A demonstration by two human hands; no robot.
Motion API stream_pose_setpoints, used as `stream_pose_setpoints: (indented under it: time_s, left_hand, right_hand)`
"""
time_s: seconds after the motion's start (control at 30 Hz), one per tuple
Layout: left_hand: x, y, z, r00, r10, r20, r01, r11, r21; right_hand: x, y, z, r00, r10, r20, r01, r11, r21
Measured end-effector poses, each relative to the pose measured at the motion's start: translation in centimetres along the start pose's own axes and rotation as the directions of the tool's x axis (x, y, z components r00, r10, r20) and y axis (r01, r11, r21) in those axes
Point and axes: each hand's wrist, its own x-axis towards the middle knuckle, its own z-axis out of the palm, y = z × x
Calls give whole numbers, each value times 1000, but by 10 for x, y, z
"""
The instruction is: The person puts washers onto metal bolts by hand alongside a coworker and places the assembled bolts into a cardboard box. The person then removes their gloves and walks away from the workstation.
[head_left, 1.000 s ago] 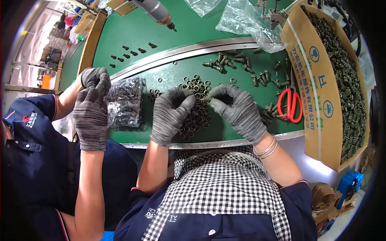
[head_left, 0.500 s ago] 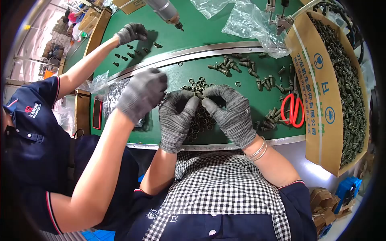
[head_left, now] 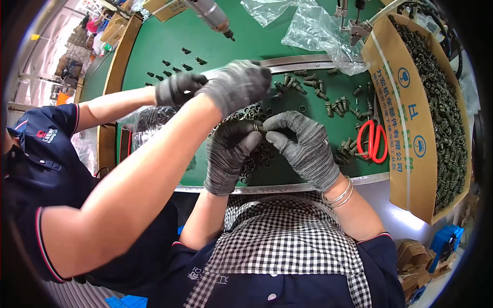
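**Small metal part [head_left: 256, 128] pinched above a pile of rings**

The green tabletop [head_left: 167, 38] spans the view, crossed by a pale metal strip [head_left: 300, 62]. At its right stands an open cardboard carton [head_left: 401, 138], filled with dark metal pieces [head_left: 446, 133]. Clear plastic bags [head_left: 314, 37] lie toward the far side, with a power driver [head_left: 209, 16] to their left. A co-worker's nearer hand [head_left: 237, 84], gloved and blurred, passes above the tabletop; whether it holds anything cannot be told. The co-worker's farther hand [head_left: 177, 90] is partly hidden behind that arm.

Of the wearer's own gloved hands, the left hand [head_left: 226, 156] is nearly closed, thumb and forefinger pinching the part. The right hand [head_left: 306, 149] is curled, fingertips drawn close together at the part's right end; whether they grip it or merely touch it cannot be told. Red-handled scissors [head_left: 371, 134] lie farther right, beside loose bolts [head_left: 336, 107]. Beneath the hands is the pile of rings [head_left: 261, 155].

The small metal part is mostly covered by the gloves. It is probably light, stiff and hard to damage, though its rounded, smooth surface may roll or slip under knitted fingertips. The sensible hold is a thumb-and-forefinger pinch across its sides, near one end, leaving the other end exposed.
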Motion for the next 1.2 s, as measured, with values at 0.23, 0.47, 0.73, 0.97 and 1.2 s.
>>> stream_pose_setpoints:
  time_s: [0.23,0.47,0.73,0.97,1.2]
  left_hand:
    - [-5,13,28,956,294,0,-282,915,289]
    - [8,30,23,923,298,242,-381,785,489]
    - [12,47,25,917,-80,391,-98,904,416]
    - [-3,42,68,739,145,658,-353,915,194]
    - [-6,42,74,838,153,524,-405,818,408]
  right_hand:
    - [-3,1,-17,995,86,44,-86,996,16]
    - [-16,-2,-11,989,141,-43,-134,982,135]
    - [-28,-18,-27,908,378,181,-406,689,600]
    - [-70,-92,-87,929,369,27,-360,886,291]
    - [-82,-155,-234,733,-34,-679,-381,807,-451]
